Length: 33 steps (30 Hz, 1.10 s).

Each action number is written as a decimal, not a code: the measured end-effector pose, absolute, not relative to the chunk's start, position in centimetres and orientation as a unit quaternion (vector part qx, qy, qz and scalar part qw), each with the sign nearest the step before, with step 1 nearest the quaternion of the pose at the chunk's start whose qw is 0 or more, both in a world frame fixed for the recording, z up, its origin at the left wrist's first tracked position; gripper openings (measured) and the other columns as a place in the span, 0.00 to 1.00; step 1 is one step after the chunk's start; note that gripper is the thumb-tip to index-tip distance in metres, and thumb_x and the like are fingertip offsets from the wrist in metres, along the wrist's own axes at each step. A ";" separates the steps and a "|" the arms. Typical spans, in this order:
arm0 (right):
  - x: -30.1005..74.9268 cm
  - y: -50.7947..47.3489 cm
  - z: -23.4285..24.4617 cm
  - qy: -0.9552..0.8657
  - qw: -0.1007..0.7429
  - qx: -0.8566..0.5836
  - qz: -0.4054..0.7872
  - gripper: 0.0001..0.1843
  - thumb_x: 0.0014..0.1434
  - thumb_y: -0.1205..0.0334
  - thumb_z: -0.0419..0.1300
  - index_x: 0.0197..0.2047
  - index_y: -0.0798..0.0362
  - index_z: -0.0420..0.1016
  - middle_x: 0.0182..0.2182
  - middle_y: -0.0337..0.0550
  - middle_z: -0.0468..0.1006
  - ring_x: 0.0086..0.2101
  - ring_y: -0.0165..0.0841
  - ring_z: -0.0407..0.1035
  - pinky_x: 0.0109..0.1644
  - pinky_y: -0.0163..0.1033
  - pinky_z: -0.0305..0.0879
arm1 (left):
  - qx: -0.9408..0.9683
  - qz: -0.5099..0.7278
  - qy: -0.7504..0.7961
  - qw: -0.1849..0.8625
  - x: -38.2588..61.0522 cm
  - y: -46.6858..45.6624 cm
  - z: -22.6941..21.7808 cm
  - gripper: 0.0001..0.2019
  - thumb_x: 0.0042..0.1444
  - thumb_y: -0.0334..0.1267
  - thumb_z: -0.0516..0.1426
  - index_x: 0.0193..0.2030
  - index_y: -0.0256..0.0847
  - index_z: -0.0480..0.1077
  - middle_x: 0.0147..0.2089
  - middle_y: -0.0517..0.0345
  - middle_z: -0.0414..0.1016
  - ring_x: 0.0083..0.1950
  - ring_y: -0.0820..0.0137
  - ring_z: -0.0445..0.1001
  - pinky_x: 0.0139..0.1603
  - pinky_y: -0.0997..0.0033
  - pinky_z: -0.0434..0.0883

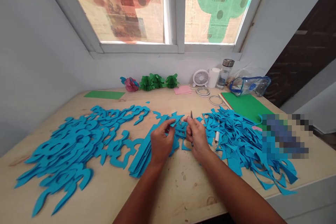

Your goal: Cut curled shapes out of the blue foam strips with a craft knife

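Note:
My left hand [162, 141] is closed in a pinch on a small piece of blue paper [173, 123]. Facing it, my right hand [196, 135] wraps round a pair of scissors [191, 114]; their dark narrow tip points away from me, and the fingers hide most of the rest. Under and beside the left wrist lies a stack of folded blue paper strips [140, 161]. To the left spreads a big heap of wavy blue paper cut-outs [78, 140]. Blue paper scraps [238, 129] pile up right of the right hand, with a white marker [217, 134] among them.
Along the back stand green paper ornaments [157, 81], a pink one [131, 84], a small fan [201, 78], a glass bottle [225, 75] and a clear pouch [250, 85]. Tape rolls [216, 100], pink paper [183, 90] and green sheets [249, 106] lie before them. A pixelated patch covers the right side.

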State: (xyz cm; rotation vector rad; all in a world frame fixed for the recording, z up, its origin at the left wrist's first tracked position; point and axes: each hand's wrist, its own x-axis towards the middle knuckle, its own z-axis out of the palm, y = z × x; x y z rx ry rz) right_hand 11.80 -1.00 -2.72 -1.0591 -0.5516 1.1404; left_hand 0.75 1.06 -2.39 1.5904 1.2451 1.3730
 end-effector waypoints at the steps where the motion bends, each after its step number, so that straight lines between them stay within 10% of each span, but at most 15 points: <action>1: 11.9 -0.9 -2.8 -0.235 0.677 -0.472 0.514 0.21 0.45 0.44 0.65 0.29 0.54 0.67 0.12 0.25 0.54 0.12 0.20 0.42 0.13 0.29 0.36 | 0.615 0.535 0.469 0.341 0.8 0.9 -2.3 0.10 0.44 0.32 0.60 0.34 0.46 0.79 0.27 0.59 0.76 0.27 0.68 0.67 0.34 0.71 0.64; 14: 11.9 -0.9 -2.4 -0.252 0.667 -0.474 0.516 0.14 0.43 0.56 0.65 0.26 0.54 0.66 0.13 0.24 0.50 0.14 0.19 0.43 0.15 0.29 0.38 | 0.588 0.555 0.448 0.382 1.0 0.7 -2.1 0.15 0.51 0.34 0.56 0.46 0.40 0.74 0.35 0.55 0.78 0.33 0.67 0.74 0.38 0.69 0.69; 27: 12.1 -0.4 -4.1 -0.418 0.596 -0.496 0.473 0.09 0.47 0.59 0.63 0.26 0.55 0.70 0.18 0.31 0.62 0.21 0.25 0.54 0.23 0.31 0.51 | 0.496 0.503 0.424 0.567 0.1 1.5 -1.1 0.05 0.42 0.35 0.63 0.24 0.37 0.72 0.22 0.63 0.68 0.23 0.78 0.60 0.24 0.78 0.59; 33: 11.9 -1.2 -2.6 -0.352 0.597 -0.464 0.551 0.13 0.45 0.55 0.64 0.28 0.54 0.67 0.13 0.25 0.52 0.15 0.21 0.42 0.17 0.30 0.38 | 0.380 0.508 0.385 0.671 -0.1 1.8 -1.6 0.09 0.38 0.36 0.66 0.24 0.36 0.71 0.23 0.64 0.68 0.24 0.78 0.63 0.26 0.78 0.62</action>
